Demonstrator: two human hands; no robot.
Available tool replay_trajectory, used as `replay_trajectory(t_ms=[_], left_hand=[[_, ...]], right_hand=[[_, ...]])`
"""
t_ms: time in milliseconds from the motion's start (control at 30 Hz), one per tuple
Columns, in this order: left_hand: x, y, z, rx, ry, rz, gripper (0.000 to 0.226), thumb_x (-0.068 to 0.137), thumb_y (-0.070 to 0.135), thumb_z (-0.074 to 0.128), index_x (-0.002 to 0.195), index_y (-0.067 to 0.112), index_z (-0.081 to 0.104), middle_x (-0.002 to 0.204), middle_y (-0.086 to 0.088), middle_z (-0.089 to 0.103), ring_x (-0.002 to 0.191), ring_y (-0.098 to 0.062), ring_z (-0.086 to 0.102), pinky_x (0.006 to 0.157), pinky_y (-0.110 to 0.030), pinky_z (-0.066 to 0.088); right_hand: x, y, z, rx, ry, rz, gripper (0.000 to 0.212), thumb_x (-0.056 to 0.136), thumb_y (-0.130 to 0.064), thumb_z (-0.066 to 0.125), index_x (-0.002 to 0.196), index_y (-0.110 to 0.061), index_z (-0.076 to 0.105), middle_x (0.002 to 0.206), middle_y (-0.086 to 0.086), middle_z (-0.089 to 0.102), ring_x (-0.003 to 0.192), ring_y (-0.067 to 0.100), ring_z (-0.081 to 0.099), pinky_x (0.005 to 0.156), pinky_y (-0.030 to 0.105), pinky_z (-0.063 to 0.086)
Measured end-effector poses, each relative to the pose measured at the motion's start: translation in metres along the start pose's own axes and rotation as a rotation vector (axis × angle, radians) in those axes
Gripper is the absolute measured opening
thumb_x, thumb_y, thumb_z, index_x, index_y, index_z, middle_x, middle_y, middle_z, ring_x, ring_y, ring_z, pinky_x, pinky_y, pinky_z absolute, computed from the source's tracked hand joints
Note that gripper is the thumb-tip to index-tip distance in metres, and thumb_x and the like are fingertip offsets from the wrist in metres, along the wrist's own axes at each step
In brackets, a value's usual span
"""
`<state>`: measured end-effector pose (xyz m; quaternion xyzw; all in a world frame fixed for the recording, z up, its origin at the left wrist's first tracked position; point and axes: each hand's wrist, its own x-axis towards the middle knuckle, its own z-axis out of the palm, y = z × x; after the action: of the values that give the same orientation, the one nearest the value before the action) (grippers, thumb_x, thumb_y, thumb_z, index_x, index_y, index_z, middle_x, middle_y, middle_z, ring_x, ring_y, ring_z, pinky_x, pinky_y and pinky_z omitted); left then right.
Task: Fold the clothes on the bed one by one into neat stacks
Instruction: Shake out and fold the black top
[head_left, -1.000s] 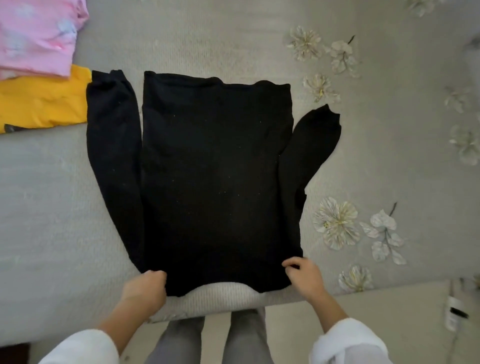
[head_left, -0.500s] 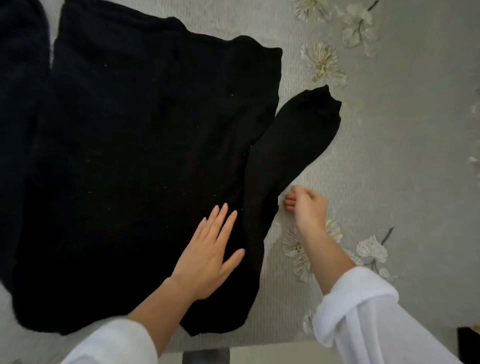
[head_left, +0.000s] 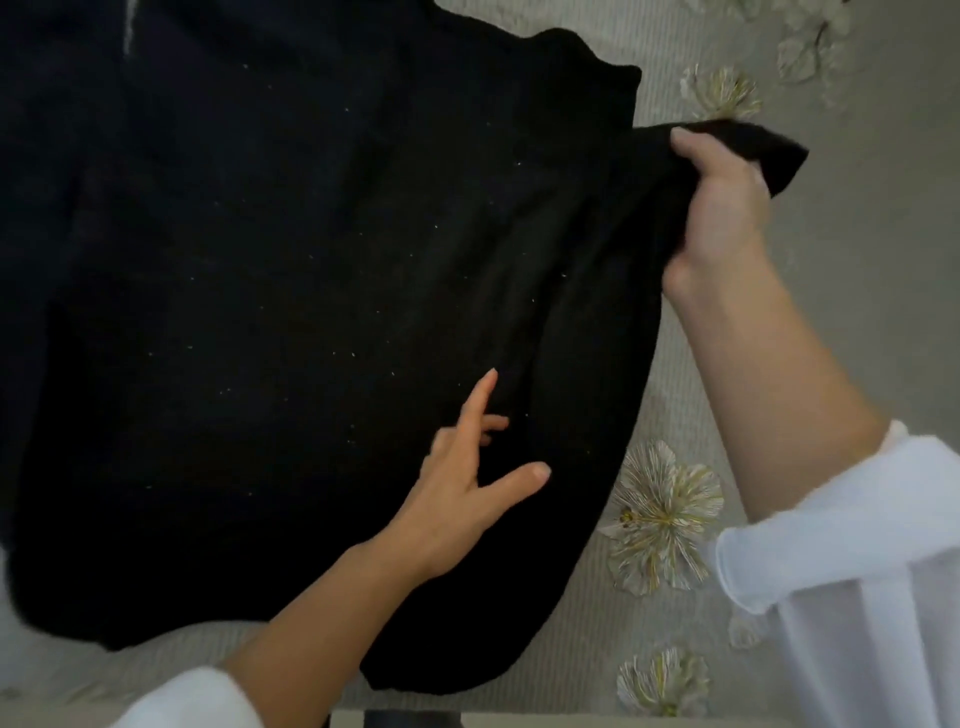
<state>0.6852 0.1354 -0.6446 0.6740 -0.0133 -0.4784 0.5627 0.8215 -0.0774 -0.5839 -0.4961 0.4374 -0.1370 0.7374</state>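
Observation:
A black long-sleeved sweater (head_left: 270, 291) lies spread flat on the grey bed, filling most of the view. My right hand (head_left: 722, 208) grips the end of its right sleeve (head_left: 769, 150) and holds it lifted at the upper right, over the sweater's edge. My left hand (head_left: 467, 478) rests on the sweater's body near its right side, index finger straight and thumb spread, the other fingers bent. The sweater's left sleeve is out of view.
The grey bedspread (head_left: 857, 322) carries pale embroidered flowers (head_left: 660, 514) along the right side. The bed's near edge runs along the bottom of the view. White rolled-up sleeves cover both my forearms.
My right hand took hold of the right sleeve near its cuff and raised it up and inward. My left hand stayed on the sweater body, fingers now partly bent. The view moved closer.

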Motion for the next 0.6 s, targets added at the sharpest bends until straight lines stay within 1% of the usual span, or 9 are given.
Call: replay_trajectory(t_ms=[67, 100, 167, 233, 300, 367, 433, 500, 600], left_hand=[[0.002, 0.006, -0.003, -0.173, -0.050, -0.051, 0.084, 0.061, 0.074, 0.064, 0.124, 0.078, 0.009, 0.128, 0.016, 0.049, 0.113, -0.002, 0.053, 0.098, -0.035, 0.044], [0.002, 0.006, -0.005, -0.286, -0.050, -0.077, 0.083, 0.059, 0.074, 0.067, 0.125, 0.076, 0.017, 0.128, 0.012, 0.053, 0.112, -0.005, 0.056, 0.099, -0.037, 0.045], [0.003, -0.002, -0.015, -0.548, -0.035, -0.136, 0.089, 0.056, 0.075, 0.070, 0.135, 0.061, 0.031, 0.130, 0.010, 0.057, 0.116, -0.009, 0.057, 0.105, -0.041, 0.040], [-0.001, -0.014, -0.031, -0.752, -0.050, -0.170, 0.084, 0.063, 0.074, 0.067, 0.137, 0.045, 0.044, 0.131, 0.012, 0.059, 0.119, -0.011, 0.057, 0.103, -0.036, 0.042], [-0.007, -0.025, -0.044, -0.860, -0.050, -0.187, 0.069, 0.068, 0.072, 0.065, 0.129, 0.041, 0.055, 0.131, 0.012, 0.059, 0.118, -0.009, 0.058, 0.094, -0.029, 0.047], [-0.013, -0.032, -0.052, -0.932, -0.061, -0.248, 0.065, 0.066, 0.070, 0.070, 0.124, 0.042, 0.060, 0.128, 0.013, 0.062, 0.116, -0.009, 0.059, 0.090, -0.029, 0.048], [-0.017, -0.035, -0.056, -0.991, -0.143, -0.294, 0.053, 0.068, 0.062, 0.074, 0.115, 0.039, 0.067, 0.121, 0.010, 0.066, 0.112, -0.010, 0.062, 0.083, -0.025, 0.053], [-0.020, -0.035, -0.056, -0.879, -0.172, -0.324, 0.043, 0.071, 0.039, 0.077, 0.112, 0.029, 0.068, 0.115, 0.003, 0.070, 0.107, -0.016, 0.065, 0.081, -0.024, 0.054], [-0.020, -0.040, -0.054, -0.488, -0.070, -0.408, 0.037, 0.076, 0.012, 0.063, 0.107, 0.031, 0.057, 0.106, 0.003, 0.068, 0.102, -0.016, 0.063, 0.085, -0.025, 0.051]], right_hand=[[-0.014, 0.004, 0.042, -0.174, -0.155, -0.144, 0.064, 0.087, -0.010, 0.064, 0.144, -0.015, 0.035, 0.117, 0.011, 0.061, 0.099, 0.025, 0.065, 0.080, 0.035, 0.055], [-0.023, 0.009, 0.063, -0.291, -0.285, -0.185, 0.070, 0.088, -0.014, 0.064, 0.148, -0.018, 0.028, 0.118, 0.010, 0.061, 0.096, 0.024, 0.065, 0.074, 0.035, 0.055], [-0.034, 0.027, 0.101, -0.572, -0.594, -0.207, 0.071, 0.089, -0.027, 0.064, 0.149, -0.023, 0.026, 0.109, 0.006, 0.065, 0.085, 0.018, 0.068, 0.064, 0.029, 0.053], [-0.037, 0.046, 0.125, -0.855, -0.764, -0.161, 0.073, 0.088, -0.040, 0.063, 0.149, -0.027, 0.026, 0.106, -0.002, 0.065, 0.082, 0.012, 0.069, 0.060, 0.022, 0.054], [-0.030, 0.063, 0.131, -1.029, -0.758, -0.091, 0.064, 0.090, -0.037, 0.062, 0.146, -0.022, 0.036, 0.102, -0.005, 0.063, 0.081, 0.007, 0.065, 0.059, 0.020, 0.054], [-0.021, 0.077, 0.118, -1.147, -0.723, -0.071, 0.049, 0.092, -0.027, 0.060, 0.139, -0.019, 0.047, 0.097, -0.005, 0.063, 0.081, 0.006, 0.062, 0.068, 0.022, 0.053], [-0.015, 0.089, 0.098, -1.232, -0.697, -0.101, 0.044, 0.093, -0.023, 0.059, 0.136, -0.021, 0.051, 0.093, -0.008, 0.062, 0.081, 0.005, 0.061, 0.070, 0.020, 0.047], [-0.017, 0.098, 0.084, -1.262, -0.670, -0.181, 0.044, 0.091, -0.026, 0.062, 0.134, -0.024, 0.052, 0.096, -0.008, 0.060, 0.084, 0.005, 0.061, 0.071, 0.018, 0.046], [-0.022, 0.106, 0.077, -1.371, -0.569, -0.393, 0.050, 0.082, -0.038, 0.072, 0.126, -0.024, 0.053, 0.106, -0.009, 0.047, 0.090, 0.005, 0.052, 0.071, 0.017, 0.041]])
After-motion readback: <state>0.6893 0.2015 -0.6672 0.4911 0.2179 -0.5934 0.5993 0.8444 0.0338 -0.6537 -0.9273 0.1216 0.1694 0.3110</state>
